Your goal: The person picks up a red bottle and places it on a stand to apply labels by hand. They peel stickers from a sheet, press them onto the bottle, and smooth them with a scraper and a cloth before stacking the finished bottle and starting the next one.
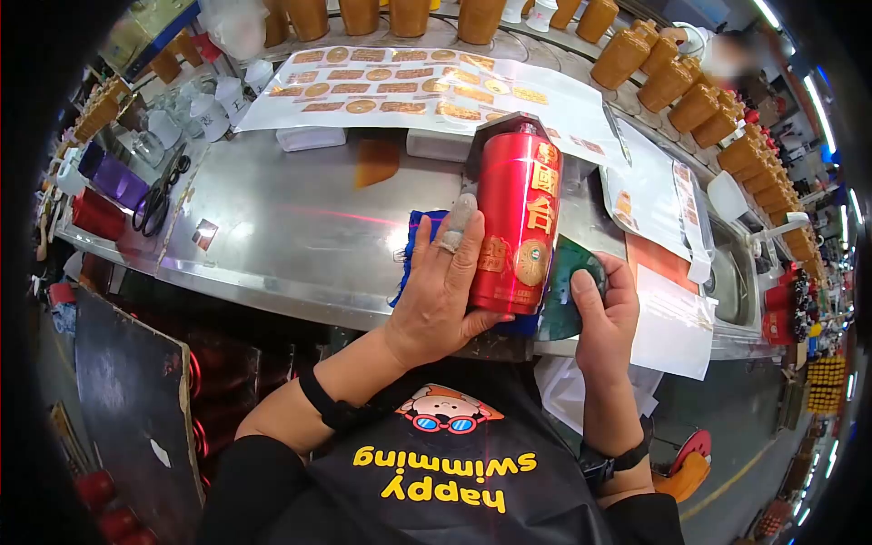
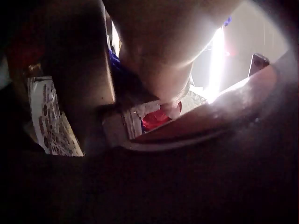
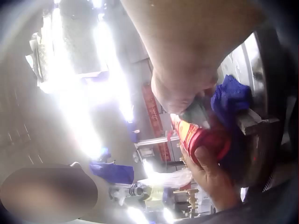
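Observation:
A glossy red bottle (image 1: 513, 218) with gold characters and a round gold emblem leans over the blue cloth (image 1: 411, 243) at the bench's front edge. My left hand (image 1: 434, 286) holds it from the left, with the thumb at its base; greyish covers wrap some of the fingertips. In the right wrist view that thumb lies against the base of the bottle (image 3: 212, 143). My right hand (image 1: 610, 318) pinches a flat dark-green scraper (image 1: 565, 286) between thumb and fingers, with its edge close along the bottle's right side. The left wrist view is mostly dark.
A white sheet of gold and red decals (image 1: 409, 113) spreads across the back of the metal bench (image 1: 272, 227). Black scissors (image 1: 162, 195) and a purple cup (image 1: 113, 177) lie left. Brown bottles (image 1: 668, 84) line the far edge. A sink (image 1: 738, 282) and white paper (image 1: 672, 322) are right.

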Motion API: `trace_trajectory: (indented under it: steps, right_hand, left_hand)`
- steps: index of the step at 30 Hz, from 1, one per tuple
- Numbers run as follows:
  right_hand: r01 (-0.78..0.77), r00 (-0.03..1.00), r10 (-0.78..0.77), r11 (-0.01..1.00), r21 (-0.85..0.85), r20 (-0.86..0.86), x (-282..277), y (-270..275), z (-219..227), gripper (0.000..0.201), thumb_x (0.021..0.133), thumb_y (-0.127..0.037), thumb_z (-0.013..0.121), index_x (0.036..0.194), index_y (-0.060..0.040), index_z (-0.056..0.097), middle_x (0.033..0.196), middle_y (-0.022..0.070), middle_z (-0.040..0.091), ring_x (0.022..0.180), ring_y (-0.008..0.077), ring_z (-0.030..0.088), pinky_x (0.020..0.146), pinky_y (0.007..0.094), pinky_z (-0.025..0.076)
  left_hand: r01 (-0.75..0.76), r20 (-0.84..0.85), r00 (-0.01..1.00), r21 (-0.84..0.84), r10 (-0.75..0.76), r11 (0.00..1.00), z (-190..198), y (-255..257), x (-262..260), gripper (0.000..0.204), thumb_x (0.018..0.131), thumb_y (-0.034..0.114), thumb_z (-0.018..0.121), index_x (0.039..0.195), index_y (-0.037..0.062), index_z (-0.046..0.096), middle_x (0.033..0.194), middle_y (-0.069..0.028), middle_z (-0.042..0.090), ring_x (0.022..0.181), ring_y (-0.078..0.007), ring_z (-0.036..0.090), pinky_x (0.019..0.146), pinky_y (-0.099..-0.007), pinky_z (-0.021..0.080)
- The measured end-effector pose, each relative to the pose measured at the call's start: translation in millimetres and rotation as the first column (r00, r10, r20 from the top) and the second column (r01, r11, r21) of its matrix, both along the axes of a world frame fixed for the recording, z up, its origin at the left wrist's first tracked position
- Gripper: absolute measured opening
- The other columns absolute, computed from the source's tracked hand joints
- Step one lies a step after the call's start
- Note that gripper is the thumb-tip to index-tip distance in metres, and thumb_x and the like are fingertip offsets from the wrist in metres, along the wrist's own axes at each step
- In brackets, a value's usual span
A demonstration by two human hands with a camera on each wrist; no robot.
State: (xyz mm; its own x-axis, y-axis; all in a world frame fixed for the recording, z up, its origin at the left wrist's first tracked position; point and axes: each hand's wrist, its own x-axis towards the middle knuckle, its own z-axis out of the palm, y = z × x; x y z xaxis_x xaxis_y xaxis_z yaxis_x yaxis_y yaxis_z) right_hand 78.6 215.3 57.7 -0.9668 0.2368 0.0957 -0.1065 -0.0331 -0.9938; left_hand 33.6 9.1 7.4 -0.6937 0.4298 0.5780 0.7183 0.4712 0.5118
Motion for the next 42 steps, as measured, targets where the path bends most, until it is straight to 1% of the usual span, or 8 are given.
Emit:
trace_trajectory:
  steps: [7,10,13,19,22,31,37,42]
  right_hand:
    - [-0.036,0.999,0.036,0.999,-0.033,-0.001,1,1,-8,0.022,0.094,-0.010,0.066,0.111,-0.0009,0.055,0.093,-0.0001,0.061,0.080,0.0049,0.054,0.073,0.0197,0.045]
    - [-0.028,1.000,0.028,0.998,-0.048,0.002,2,6,-8,0.022,0.094,-0.010,0.066,0.111,-0.0011,0.055,0.092,0.0000,0.061,0.080,0.0049,0.055,0.072,0.0198,0.045]
    - [-0.033,0.999,0.033,0.997,-0.069,-0.010,3,6,-9,0.022,0.094,-0.010,0.066,0.111,-0.0012,0.055,0.092,0.0002,0.061,0.080,0.0049,0.055,0.073,0.0199,0.045]
    - [-0.068,0.998,0.069,0.989,-0.128,0.003,3,8,-11,0.023,0.094,-0.009,0.066,0.113,-0.0015,0.054,0.093,0.0007,0.062,0.082,0.0050,0.056,0.073,0.0199,0.045]
    - [-0.066,0.998,0.067,0.987,-0.144,0.001,3,7,-12,0.024,0.093,-0.009,0.066,0.113,-0.0015,0.054,0.094,0.0007,0.062,0.081,0.0050,0.056,0.073,0.0199,0.046]
    - [-0.078,0.997,0.081,0.988,-0.130,0.016,4,10,-17,0.026,0.093,-0.010,0.068,0.113,-0.0013,0.055,0.092,-0.0001,0.061,0.080,0.0049,0.055,0.073,0.0197,0.045]
    - [-0.055,0.998,0.058,0.992,-0.110,0.023,5,9,-14,0.025,0.092,-0.010,0.068,0.113,-0.0012,0.055,0.091,-0.0003,0.061,0.080,0.0049,0.054,0.072,0.0195,0.044]
    - [-0.077,0.997,0.078,0.993,-0.092,0.005,5,8,-15,0.026,0.092,-0.009,0.067,0.114,-0.0009,0.055,0.092,-0.0002,0.061,0.080,0.0051,0.055,0.072,0.0195,0.044]
  left_hand:
    - [0.113,0.207,0.970,0.092,-0.130,0.989,6,-5,0,0.103,0.087,0.058,0.060,0.153,-0.0059,0.012,0.152,-0.0324,0.026,0.143,-0.0444,0.027,0.116,-0.0589,0.008]
    - [0.031,0.065,0.998,-0.048,-0.027,0.998,12,0,4,0.104,0.088,0.061,0.058,0.152,-0.0065,0.011,0.152,-0.0322,0.026,0.143,-0.0438,0.026,0.116,-0.0590,0.008]
    - [0.068,0.101,0.993,-0.033,-0.064,0.997,1,-4,-4,0.105,0.088,0.061,0.058,0.152,-0.0064,0.009,0.153,-0.0317,0.025,0.144,-0.0436,0.025,0.116,-0.0580,0.006]
    - [0.227,0.387,0.883,0.146,-0.267,0.963,5,-18,-13,0.100,0.092,0.064,0.048,0.153,-0.0048,0.010,0.156,-0.0283,0.021,0.147,-0.0388,0.018,0.117,-0.0551,0.002]
    - [0.176,0.474,0.842,0.210,-0.257,0.962,4,-12,-14,0.096,0.094,0.064,0.044,0.153,-0.0041,0.011,0.157,-0.0266,0.021,0.148,-0.0370,0.016,0.118,-0.0532,0.001]
    - [0.124,0.549,0.798,0.253,-0.248,0.959,6,-9,-14,0.086,0.098,0.056,0.043,0.153,-0.0032,0.015,0.157,-0.0249,0.023,0.148,-0.0361,0.017,0.119,-0.0497,0.001]
    - [0.147,0.554,0.762,0.355,-0.335,0.923,2,-12,-17,0.084,0.099,0.055,0.043,0.153,-0.0039,0.016,0.156,-0.0242,0.024,0.148,-0.0353,0.017,0.119,-0.0494,0.001]
    - [0.124,0.514,0.827,0.229,-0.228,0.965,4,-9,-14,0.088,0.097,0.059,0.044,0.152,-0.0044,0.018,0.157,-0.0231,0.025,0.148,-0.0362,0.018,0.119,-0.0499,0.002]
